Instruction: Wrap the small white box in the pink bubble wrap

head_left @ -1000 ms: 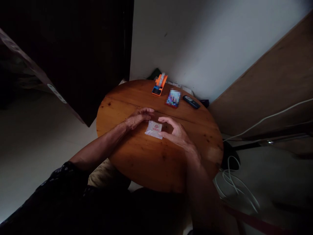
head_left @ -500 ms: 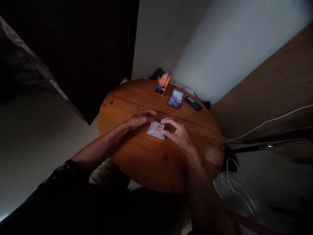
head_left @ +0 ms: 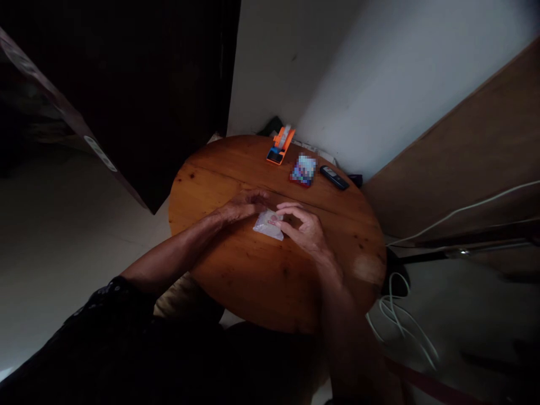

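Observation:
A small clear plastic packet (head_left: 268, 229) with a reddish print lies on the round wooden table (head_left: 253, 281), in front of me. My left hand (head_left: 247, 205) is at its far left edge, fingers curled in and thumb against that edge; the fingertips are dim and partly hidden. From the right, my right hand (head_left: 306, 228) reaches over the packet. Its thumb and index fingertip are close together on the packet's right side, covering part of the print.
Toward the table's far edge stand an orange holder with a dark-screened device (head_left: 278, 149), a blurred-out coloured box (head_left: 304, 170) and a black handset (head_left: 334, 177). A white wall (head_left: 337, 84) rises behind. White cable loops (head_left: 396, 315) lie on the floor at right.
My right thumb and index finger have come closer together, over the packet's right part. The left fingers have bent down toward its far edge. The packet stays in place.

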The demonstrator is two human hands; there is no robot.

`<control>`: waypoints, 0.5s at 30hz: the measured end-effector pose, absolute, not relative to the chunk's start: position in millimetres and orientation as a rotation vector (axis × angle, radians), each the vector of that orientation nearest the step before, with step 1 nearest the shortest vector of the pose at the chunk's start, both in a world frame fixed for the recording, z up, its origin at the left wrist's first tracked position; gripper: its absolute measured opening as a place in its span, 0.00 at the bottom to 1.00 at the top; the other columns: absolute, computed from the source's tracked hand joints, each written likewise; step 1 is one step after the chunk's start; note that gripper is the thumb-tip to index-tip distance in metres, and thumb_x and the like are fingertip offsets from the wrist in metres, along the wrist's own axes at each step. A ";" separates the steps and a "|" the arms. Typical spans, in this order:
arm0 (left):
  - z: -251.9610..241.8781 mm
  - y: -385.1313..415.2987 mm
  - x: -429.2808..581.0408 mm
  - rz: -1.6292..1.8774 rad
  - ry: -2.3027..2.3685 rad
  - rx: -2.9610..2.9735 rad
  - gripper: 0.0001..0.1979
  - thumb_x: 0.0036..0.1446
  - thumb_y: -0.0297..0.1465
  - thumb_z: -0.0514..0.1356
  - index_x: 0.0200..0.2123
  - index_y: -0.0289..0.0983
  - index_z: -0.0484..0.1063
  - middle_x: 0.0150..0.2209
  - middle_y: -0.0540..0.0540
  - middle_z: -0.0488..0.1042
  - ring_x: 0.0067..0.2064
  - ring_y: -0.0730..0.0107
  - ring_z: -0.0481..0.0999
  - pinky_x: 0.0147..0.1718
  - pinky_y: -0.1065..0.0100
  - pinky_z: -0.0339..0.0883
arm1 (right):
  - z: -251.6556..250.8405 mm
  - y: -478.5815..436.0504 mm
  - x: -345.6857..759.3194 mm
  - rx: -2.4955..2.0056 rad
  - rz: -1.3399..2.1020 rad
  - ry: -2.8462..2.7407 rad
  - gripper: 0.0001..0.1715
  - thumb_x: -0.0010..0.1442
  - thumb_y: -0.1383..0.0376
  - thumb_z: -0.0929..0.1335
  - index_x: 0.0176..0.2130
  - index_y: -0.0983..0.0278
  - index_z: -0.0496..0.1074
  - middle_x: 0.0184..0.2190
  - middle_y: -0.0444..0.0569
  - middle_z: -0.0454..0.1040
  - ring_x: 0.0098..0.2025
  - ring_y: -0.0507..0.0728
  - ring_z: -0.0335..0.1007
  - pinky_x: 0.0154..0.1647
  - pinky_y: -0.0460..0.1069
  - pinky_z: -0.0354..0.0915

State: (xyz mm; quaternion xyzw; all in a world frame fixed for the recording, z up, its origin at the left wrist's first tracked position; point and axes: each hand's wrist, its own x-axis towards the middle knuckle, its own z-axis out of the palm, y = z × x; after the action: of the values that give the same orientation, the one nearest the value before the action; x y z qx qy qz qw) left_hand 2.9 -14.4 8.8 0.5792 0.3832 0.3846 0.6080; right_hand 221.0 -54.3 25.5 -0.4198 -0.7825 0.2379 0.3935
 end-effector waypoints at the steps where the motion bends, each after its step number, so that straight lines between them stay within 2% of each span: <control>1: 8.8 -14.5 2.2 0.881 0.892 1.354 0.18 0.51 0.29 0.66 0.47 0.35 0.75 0.39 0.46 0.79 0.41 0.65 0.76 0.48 0.62 0.68 | 25.0 -54.1 220.2 -1.067 0.593 -1.984 0.06 0.57 0.60 0.73 0.36 0.58 0.79 0.46 0.51 0.80 0.48 0.61 0.78 0.54 0.59 0.71; 8: 8.5 -13.5 0.8 0.862 0.896 1.391 0.18 0.51 0.29 0.67 0.47 0.36 0.76 0.42 0.46 0.79 0.46 0.62 0.76 0.51 0.62 0.67 | 24.8 -54.6 217.3 -1.069 0.553 -1.960 0.06 0.60 0.63 0.70 0.32 0.58 0.79 0.44 0.49 0.81 0.47 0.60 0.78 0.53 0.59 0.72; 15: 5.3 -12.0 1.1 0.845 0.824 1.364 0.20 0.52 0.28 0.67 0.49 0.35 0.74 0.40 0.46 0.79 0.41 0.65 0.77 0.47 0.63 0.68 | 25.8 -54.8 217.2 -1.047 0.532 -1.971 0.06 0.61 0.63 0.70 0.32 0.58 0.78 0.44 0.49 0.81 0.47 0.59 0.78 0.52 0.57 0.72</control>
State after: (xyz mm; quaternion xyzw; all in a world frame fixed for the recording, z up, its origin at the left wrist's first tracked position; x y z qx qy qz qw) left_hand 1.1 -12.0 5.3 0.5931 0.3585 0.3676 0.6202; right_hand 217.2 -54.8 25.8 -0.4160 -0.7832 0.2113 0.4109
